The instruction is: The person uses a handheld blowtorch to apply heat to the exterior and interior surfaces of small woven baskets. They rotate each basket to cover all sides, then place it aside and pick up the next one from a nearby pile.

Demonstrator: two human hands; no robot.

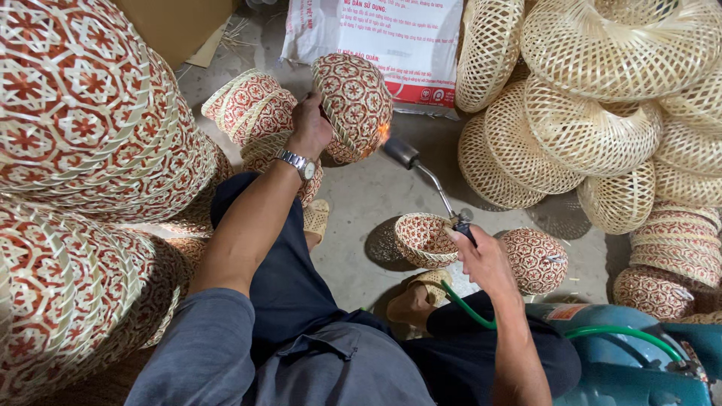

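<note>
**Woven basket held to a torch flame**

A small red-and-cream woven basket (353, 105) is gripped at its rim by the left hand (310, 126), the fingers closed around the edge so that the basket is lifted clear of the concrete floor (361, 203) and tilted with its patterned outside turned toward the camera. A metal wristwatch (297, 162) is worn on that wrist.

A gas torch (429, 177) is clasped at its handle by the right hand (485, 259), the fingers wrapped tight around the dark grip. The nozzle is pointed up and to the left, and a small orange flame (383, 134) is seen touching the lower right edge of the held basket. A green hose (594, 332) is run from the handle across to a blue gas cylinder (624, 361) at the lower right.

On the floor just beside the right hand an open patterned bowl basket (423, 239) is set upright, and a rounded patterned basket (535, 259) lies close on its other side. Stacks of large patterned baskets (83, 150) are piled along the left. Plain pale baskets (594, 98) are heaped at the upper right. A white printed sack (398, 37) lies behind the held basket.
</note>
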